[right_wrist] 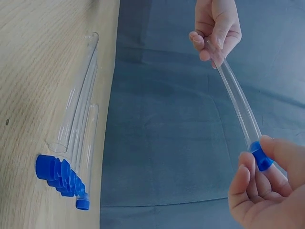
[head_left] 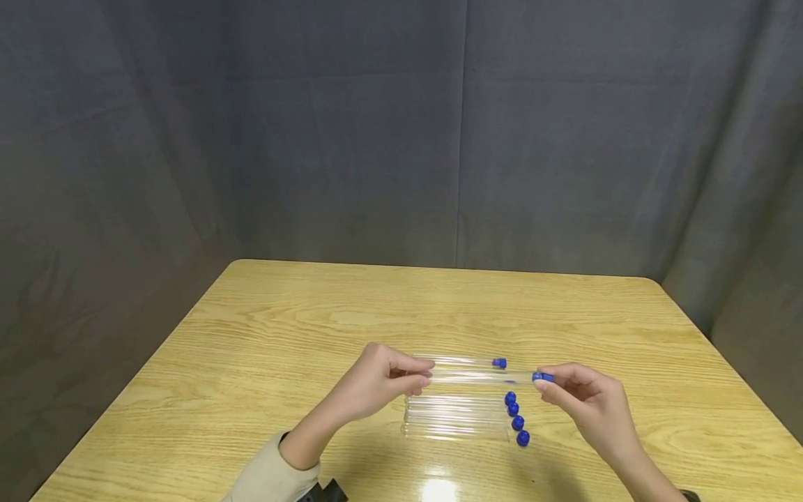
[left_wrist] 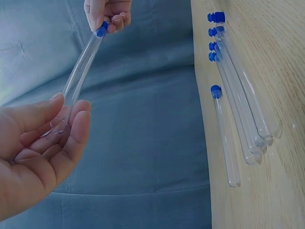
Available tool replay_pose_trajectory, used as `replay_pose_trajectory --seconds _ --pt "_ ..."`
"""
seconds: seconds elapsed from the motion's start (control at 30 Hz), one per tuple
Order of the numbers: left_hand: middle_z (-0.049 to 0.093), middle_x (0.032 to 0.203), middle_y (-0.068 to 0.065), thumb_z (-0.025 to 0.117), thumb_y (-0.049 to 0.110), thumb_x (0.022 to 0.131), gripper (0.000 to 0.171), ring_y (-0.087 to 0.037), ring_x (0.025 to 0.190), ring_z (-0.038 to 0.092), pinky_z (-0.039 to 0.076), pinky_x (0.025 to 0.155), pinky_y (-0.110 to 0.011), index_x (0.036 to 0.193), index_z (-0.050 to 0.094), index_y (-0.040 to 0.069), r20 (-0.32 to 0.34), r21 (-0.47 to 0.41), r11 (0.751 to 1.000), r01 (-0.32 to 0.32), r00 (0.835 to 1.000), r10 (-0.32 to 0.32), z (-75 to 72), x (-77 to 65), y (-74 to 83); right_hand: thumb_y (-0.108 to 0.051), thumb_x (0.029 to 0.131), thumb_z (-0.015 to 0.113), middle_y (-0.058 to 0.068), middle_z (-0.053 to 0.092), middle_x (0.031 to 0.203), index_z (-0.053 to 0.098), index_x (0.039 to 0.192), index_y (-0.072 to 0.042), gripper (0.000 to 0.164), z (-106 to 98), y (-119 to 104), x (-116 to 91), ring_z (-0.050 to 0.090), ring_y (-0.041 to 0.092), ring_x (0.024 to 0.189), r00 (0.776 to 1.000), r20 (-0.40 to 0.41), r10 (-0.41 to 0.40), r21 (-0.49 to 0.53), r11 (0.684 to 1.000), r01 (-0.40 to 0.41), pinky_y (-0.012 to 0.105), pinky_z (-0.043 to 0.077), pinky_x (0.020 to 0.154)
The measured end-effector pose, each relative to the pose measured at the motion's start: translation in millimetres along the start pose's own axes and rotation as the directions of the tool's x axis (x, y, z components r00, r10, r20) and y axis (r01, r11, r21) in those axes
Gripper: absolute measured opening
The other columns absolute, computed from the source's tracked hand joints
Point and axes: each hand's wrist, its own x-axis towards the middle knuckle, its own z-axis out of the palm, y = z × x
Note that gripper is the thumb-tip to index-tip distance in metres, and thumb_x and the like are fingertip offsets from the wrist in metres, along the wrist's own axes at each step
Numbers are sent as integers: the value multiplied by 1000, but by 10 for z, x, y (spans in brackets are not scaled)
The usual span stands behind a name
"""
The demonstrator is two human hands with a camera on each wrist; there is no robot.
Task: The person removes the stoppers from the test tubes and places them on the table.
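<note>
A clear test tube [head_left: 477, 377] is held level above the table between both hands. My left hand [head_left: 385, 380] pinches its rounded end between thumb and fingers. At the other end my right hand [head_left: 586, 401] grips a blue stopper [right_wrist: 260, 156], which sits at the tube's mouth; how deep it is pushed in I cannot tell. On the wood lies a stoppered test tube [left_wrist: 225, 138], just beyond the held one. Nearer to me, several test tubes without stoppers [head_left: 458, 416] lie side by side, with several loose blue stoppers [head_left: 517, 422] in a line by their right ends.
Everything lies on a light wooden table [head_left: 251, 390] with rounded far corners. A dark grey curtain [head_left: 351, 160] hangs behind it and along both sides. A bright glare spot [head_left: 439, 488] shows on the wood near the front.
</note>
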Motion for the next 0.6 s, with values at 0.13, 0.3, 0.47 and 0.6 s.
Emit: replay_pose_trajectory --seconds 0.13,0.3,0.47,0.6 --pt "62 105 -15 58 10 87 27 -14 74 64 51 66 -23 110 61 -4 -3 8 1000 -1 1000 1 -5 8 -8 11 74 65 3 60 67 66 85 1 15 -9 174 -22 58 11 59 999 -14 -33 -21 999 33 19 49 54" --pt "64 98 -17 58 9 87 27 -14 73 64 51 67 -27 110 61 -5 9 12 1000 -9 1000 8 -35 30 -44 8 74 67 2 62 71 67 88 -2 17 -43 503 -53 60 12 62 999 -3 -46 -44 998 46 20 49 54" --pt "65 94 -16 58 5 86 26 -19 74 64 51 66 -24 109 61 -6 32 4 1000 -16 999 16 -75 45 -99 17 73 62 1 63 71 65 85 3 18 -31 -26 16 60 8 60 996 76 -44 24 999 42 20 50 55" --pt "65 95 -16 59 4 85 25 -22 74 64 51 65 -23 108 61 -6 41 10 1000 -15 999 15 -95 48 -133 17 76 58 -1 64 77 65 86 1 20 -55 -3 11 61 8 64 985 162 -60 85 995 47 22 51 57"
